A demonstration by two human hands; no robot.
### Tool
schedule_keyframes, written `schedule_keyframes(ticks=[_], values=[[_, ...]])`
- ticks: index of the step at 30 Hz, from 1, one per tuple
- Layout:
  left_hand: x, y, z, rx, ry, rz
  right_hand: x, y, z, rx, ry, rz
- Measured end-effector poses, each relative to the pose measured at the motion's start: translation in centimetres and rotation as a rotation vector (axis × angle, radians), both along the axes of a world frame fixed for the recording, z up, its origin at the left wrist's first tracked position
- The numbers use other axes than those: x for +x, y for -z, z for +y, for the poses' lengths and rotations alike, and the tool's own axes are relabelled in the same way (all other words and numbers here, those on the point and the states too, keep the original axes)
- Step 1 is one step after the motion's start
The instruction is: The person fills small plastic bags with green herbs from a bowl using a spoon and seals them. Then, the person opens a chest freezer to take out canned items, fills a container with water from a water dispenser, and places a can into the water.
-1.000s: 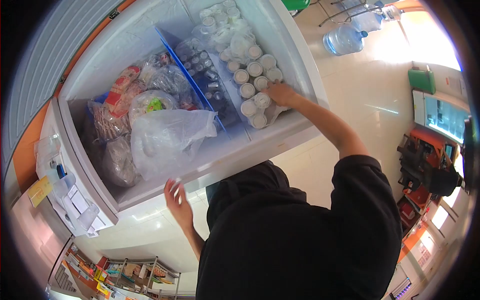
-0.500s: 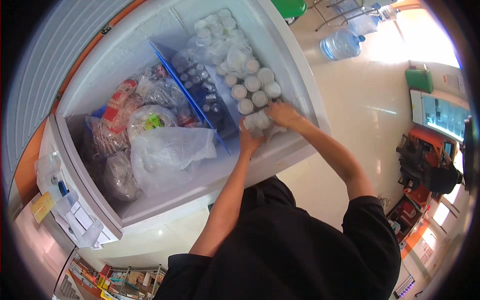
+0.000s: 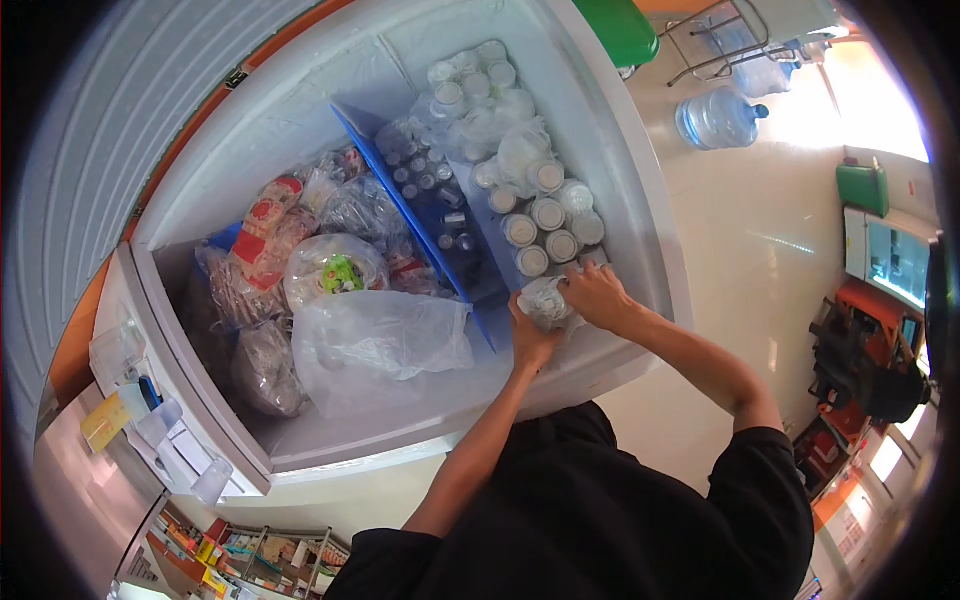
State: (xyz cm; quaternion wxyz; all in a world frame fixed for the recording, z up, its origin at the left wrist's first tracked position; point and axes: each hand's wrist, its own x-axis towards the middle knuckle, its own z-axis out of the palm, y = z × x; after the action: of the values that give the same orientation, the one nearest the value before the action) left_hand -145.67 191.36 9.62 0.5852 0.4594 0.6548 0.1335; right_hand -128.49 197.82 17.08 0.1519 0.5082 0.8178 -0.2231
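Observation:
Inside the open chest freezer, both my hands are at the near right corner. My left hand curls around the side of a crumpled clear plastic bag. From the other side, my right hand pinches the top of this bag; its contents are hard to make out. Just beyond my fingers stand several round white-capped containers, packed upright in rows. Farther back, more capped containers sit partly under clear plastic.
A blue divider splits the freezer. Small bottles lie beside it. On its left are bagged food packs and a large translucent bag. A water jug lies on the floor outside; papers and cups rest on the left rim.
The camera view has shifted, so the freezer appears farther right and lower. My hands stay on the plastic bag, which looks more bunched up between them.

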Motion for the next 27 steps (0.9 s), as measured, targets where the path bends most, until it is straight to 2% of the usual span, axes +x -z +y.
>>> schedule_keyframes(ticks=[2,5,8,10,12,17,20,23,24,27], values=[[-0.5,-1.1,0.7,0.001,0.008,0.000,-0.2,-1.4,1.3,-0.088,0.003,0.009],[-1.7,-4.3,3.6,0.044,0.010,-0.013,-0.2,-3.5,4.7,-0.049,-0.034,0.068],[-3.0,-6.1,8.4,0.137,0.016,-0.019,-0.5,-5.6,10.7,-0.113,-0.097,0.003],[-3.8,-6.0,13.1,0.247,0.023,-0.048,-0.1,-5.6,14.6,0.022,-0.122,0.087],[-4.1,-6.6,18.5,0.338,0.096,0.046,0.0,-4.6,19.3,0.115,-0.185,0.130],[-4.8,-4.3,28.4,0.453,0.074,0.049,-1.8,-4.6,27.3,0.192,-0.094,-0.008],[-5.7,-3.5,30.5,0.398,0.040,-0.114,-2.0,-4.2,28.6,0.241,-0.053,0.108],[-7.9,-1.9,31.3,0.432,0.216,-0.034,-2.4,-2.5,27.2,0.243,0.046,0.252],[-8.4,-2.6,31.2,0.339,0.231,-0.050,-2.7,-2.1,26.3,0.219,0.104,0.259],[-10.1,-2.9,31.8,0.287,0.431,-0.010,-4.2,-1.3,22.6,0.170,0.280,0.276]])
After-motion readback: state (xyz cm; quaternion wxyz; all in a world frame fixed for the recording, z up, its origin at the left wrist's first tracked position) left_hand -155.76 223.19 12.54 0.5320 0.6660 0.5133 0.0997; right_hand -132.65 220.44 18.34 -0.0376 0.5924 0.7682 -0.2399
